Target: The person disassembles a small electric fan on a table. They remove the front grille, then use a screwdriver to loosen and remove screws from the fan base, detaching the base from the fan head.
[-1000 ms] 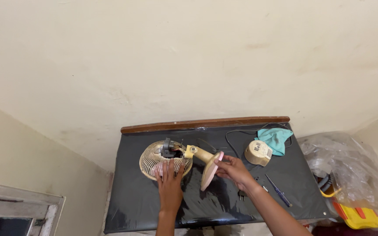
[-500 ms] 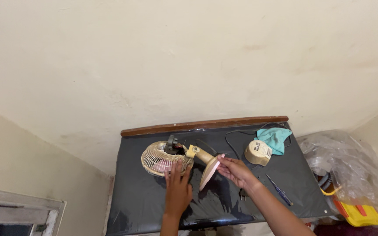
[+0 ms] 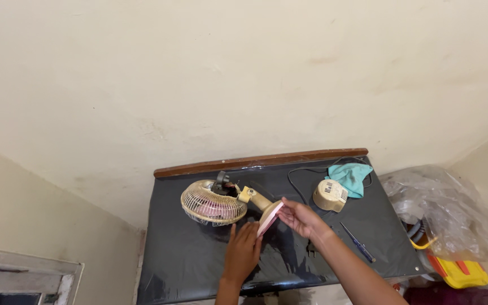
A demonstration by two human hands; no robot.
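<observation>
A small beige fan lies on the black table (image 3: 187,254). Its wire cage (image 3: 213,202) faces left, with pink blades inside and the bare motor (image 3: 221,182) behind it. A beige neck (image 3: 258,199) runs to the round pink base (image 3: 269,218), which is tilted up on edge. My right hand (image 3: 301,217) grips the base's upper rim. My left hand (image 3: 243,251) rests flat with fingers apart just below the base, its fingertips touching the lower edge.
A beige motor cover (image 3: 330,195) sits beside a teal cloth (image 3: 350,176) and a black cord (image 3: 297,181) at the back right. A blue screwdriver (image 3: 358,243) lies right of my forearm. A clear plastic bag (image 3: 444,212) and a yellow box (image 3: 458,272) stand off the table's right edge.
My left hand left the fan cage and moved right to the pink base. The right hand tipped the base more upright. The view shifted slightly.
</observation>
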